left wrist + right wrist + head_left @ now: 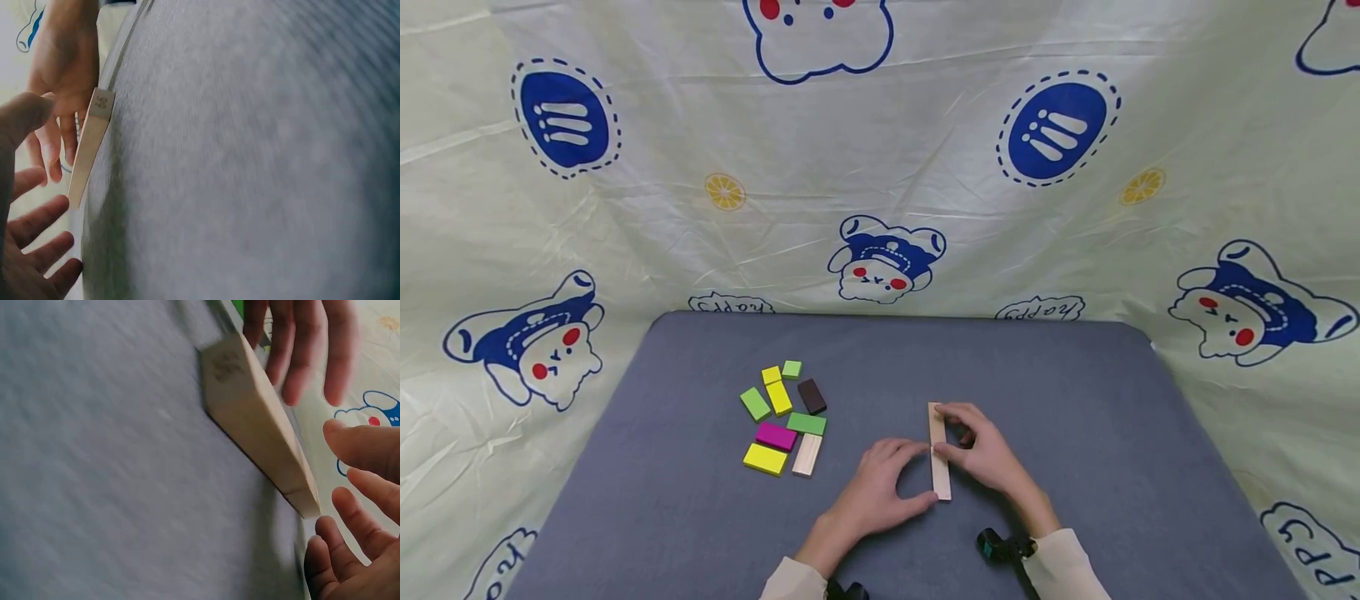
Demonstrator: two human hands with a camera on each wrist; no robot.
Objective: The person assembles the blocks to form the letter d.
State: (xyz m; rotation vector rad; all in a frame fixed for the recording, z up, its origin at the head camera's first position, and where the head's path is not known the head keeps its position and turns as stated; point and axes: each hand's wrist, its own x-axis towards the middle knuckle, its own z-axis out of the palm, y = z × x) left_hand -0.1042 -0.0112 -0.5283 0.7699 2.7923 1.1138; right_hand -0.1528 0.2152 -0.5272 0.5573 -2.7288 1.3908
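Pale cloth printed with blue cartoon figures hangs as a curtain [925,150] behind and around a gray table [647,517]. Right of the middle, toward the near side, a plain wooden strip [940,477] lies on the table, running from near to far.

To its left is the left hand [876,490], thumb and fingers spread wide, the thumb by the strip's near end and a fingertip by its middle. On the right, the right hand [991,454] is also loosely open, fingers slightly bent, the index by the far end and the thumb by the middle. Neither hand is wrapped around the strip; how firmly any fingertip presses, I cannot tell.

Only the head view shows the whole group of blocks at left: three yellow [765,459], three green [807,424], one magenta [777,437], one dark brown [812,397] and one plain wooden block [807,455]. It also shows light sleeves [1067,567] and a black device [996,546] at the right wrist.

Both wrist views show a dark mark [100,102] on the strip's near end face, which is hidden from above; its characters are hard to read. They also show the gaps between the spread fingers more plainly. In the right wrist view, a fine line crosses the strip toward its far end; whether two pieces meet there is unclear.
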